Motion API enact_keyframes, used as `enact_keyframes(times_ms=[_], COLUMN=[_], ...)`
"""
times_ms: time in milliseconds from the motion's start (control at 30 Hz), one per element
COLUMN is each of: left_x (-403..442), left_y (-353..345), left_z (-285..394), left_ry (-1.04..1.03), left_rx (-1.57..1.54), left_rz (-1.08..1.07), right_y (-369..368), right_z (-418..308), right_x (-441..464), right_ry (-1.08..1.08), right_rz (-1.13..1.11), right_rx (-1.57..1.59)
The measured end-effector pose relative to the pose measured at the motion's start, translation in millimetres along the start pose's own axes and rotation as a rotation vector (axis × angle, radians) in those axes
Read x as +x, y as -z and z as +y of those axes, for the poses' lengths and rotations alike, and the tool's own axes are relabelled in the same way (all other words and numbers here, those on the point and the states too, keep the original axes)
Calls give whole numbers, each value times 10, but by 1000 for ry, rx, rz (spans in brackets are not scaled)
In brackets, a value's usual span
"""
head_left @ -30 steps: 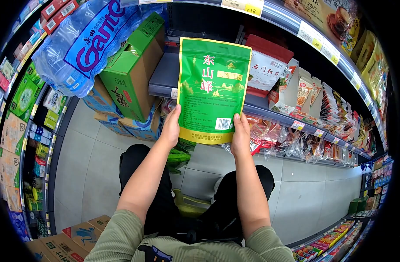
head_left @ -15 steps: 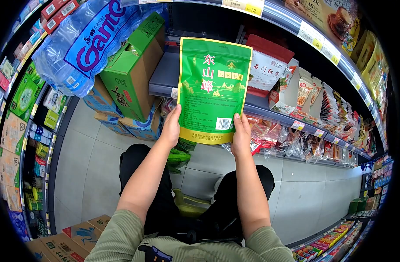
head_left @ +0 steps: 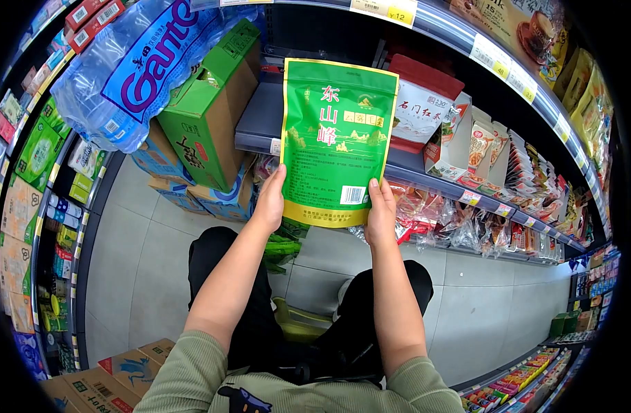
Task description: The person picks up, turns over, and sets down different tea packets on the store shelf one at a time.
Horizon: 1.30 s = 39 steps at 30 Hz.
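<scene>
A green pouch of tea (head_left: 336, 155) with gold edges, pink Chinese characters and a white barcode stands upright before me, its printed face towards my eyes. My left hand (head_left: 269, 201) is closed on its lower left edge, and my right hand (head_left: 380, 212) grips the lower right edge beside the barcode. The fingers behind the pouch are hidden. Just behind it to the right, a red and white tea bag (head_left: 425, 103) stands on the dark shelf (head_left: 255, 127).
To the left are a green carton (head_left: 205, 113) and shrink-wrapped water bottles (head_left: 133, 82) above stacked blue cartons. Open boxes of small packets (head_left: 484, 148) line the shelf at right. A brown carton (head_left: 116, 378) is on the floor at lower left. Shelves curve round both sides.
</scene>
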<state>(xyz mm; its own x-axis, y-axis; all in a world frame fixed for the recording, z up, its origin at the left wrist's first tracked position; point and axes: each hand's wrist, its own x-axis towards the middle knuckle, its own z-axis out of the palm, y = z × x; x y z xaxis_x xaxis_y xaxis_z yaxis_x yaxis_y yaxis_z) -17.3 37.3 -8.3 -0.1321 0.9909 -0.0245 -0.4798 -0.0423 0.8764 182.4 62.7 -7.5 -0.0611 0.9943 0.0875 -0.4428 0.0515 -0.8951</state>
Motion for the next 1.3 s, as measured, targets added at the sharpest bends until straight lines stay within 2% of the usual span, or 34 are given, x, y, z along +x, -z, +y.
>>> enact_keyframes(times_ms=[1300], left_x=[18], left_y=[26], left_z=[-27], left_ry=[-13], left_rx=[20], left_rz=[3], right_y=[8], right_z=[16], right_x=[16], right_ry=[-33], right_rz=[23], right_rx=[8])
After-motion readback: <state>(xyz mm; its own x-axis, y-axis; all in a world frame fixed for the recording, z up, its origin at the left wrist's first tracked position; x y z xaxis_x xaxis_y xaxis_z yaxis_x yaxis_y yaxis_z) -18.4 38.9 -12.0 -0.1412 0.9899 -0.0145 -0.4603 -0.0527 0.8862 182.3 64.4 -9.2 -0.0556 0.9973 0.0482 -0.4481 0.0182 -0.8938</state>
